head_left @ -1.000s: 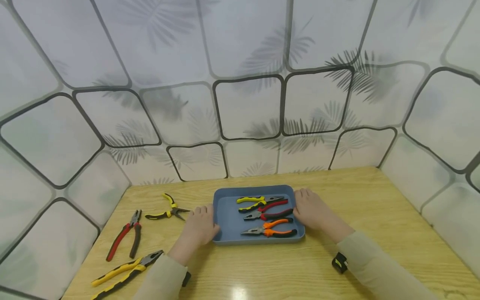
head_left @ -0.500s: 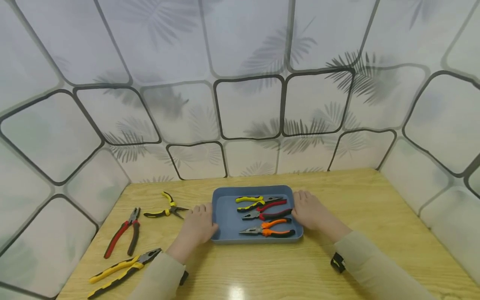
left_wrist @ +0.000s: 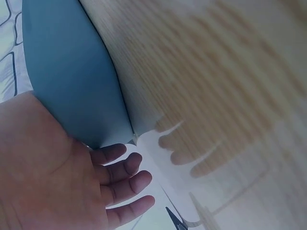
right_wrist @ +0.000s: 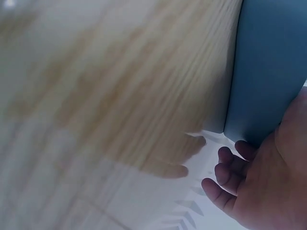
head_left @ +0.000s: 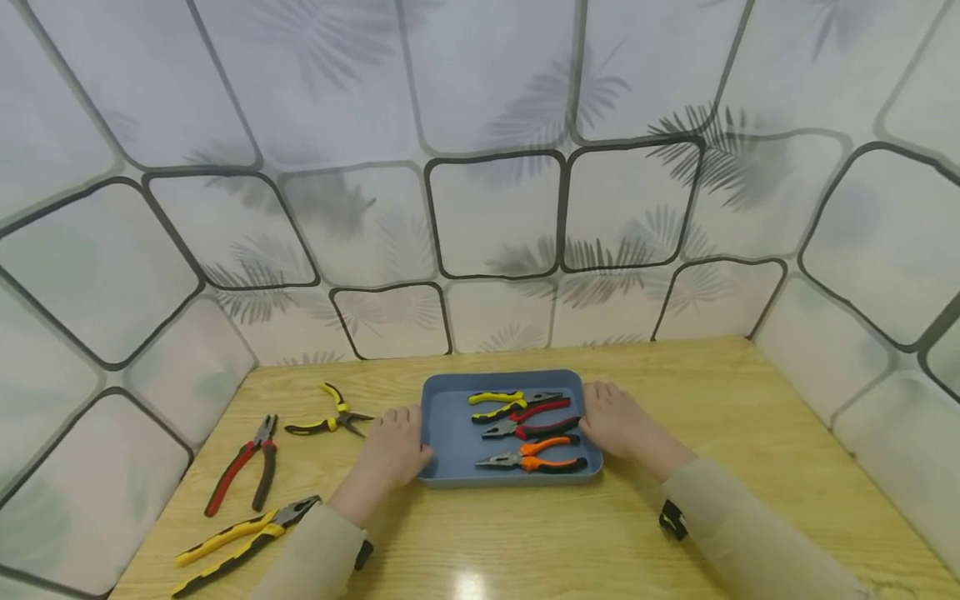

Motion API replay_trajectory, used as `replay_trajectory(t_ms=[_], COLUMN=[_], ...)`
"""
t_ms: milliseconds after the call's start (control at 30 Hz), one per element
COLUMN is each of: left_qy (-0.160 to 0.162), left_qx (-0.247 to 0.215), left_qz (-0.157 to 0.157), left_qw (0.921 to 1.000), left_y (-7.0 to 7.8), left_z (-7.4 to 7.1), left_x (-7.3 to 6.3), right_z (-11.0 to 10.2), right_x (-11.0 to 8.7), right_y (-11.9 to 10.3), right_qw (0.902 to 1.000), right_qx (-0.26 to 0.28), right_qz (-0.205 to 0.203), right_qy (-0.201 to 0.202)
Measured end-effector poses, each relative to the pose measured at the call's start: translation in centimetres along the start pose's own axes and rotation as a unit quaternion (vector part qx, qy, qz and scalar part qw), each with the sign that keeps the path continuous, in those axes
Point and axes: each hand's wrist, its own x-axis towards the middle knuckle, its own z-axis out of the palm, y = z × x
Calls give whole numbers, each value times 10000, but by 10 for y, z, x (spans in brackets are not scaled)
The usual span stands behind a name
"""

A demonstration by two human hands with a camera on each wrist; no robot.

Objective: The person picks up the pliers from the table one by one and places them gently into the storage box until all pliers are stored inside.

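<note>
A blue rectangular tray (head_left: pixel 450 433) stands on the wooden table between both hands. My left hand (head_left: pixel 393 442) holds its left end, and my right hand (head_left: pixel 618 421) holds its right end, each thumb lying at the rim. The wrist views show each palm against the tray's outer wall (left_wrist: pixel 76 72), with the other fingers loosely bent past it. Inside, toward the right, lie yellow-and-black pliers (head_left: pixel 497 398), red-and-black pliers (head_left: pixel 551 430) partly overlapping them, and orange-and-black long-nose pliers (head_left: pixel 532 462) nearest me.
Left of the tray, yellow-and-black long-nose pliers (head_left: pixel 342 417) lie spread, close to my left hand. Red-and-dark pliers (head_left: pixel 231 479) and large yellow-and-black pliers (head_left: pixel 277 527) are further left and nearer me. Patterned walls (head_left: pixel 495 217) border the table's back and sides.
The whole scene shifts slightly left in the head view. Both hands stay at the tray's ends, and the pliers keep their places.
</note>
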Motion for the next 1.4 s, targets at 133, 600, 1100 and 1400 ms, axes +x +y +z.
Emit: replay_trajectory(t_ms=[133,600,1100,1400], left_qy=[-11,129,425,394], left_qx=[-31,105,77,251], left_qz=[42,278,1258,1591], left_qw=[10000,9995,9911,9862], left_y=[-1,-3,-22,-30], left_z=[-3,-4,-11,-19], left_x=[-1,-11,-18,-20], right_z=[-1,4,1,-3], right_x=[3,3,1,0], right_y=[0,2,-1,-3], right_qw=[9999,9988,9991,9989], right_qx=[60,298,252,264], right_qz=[96,297,279,302], right_qy=[-91,-269,-184,-229])
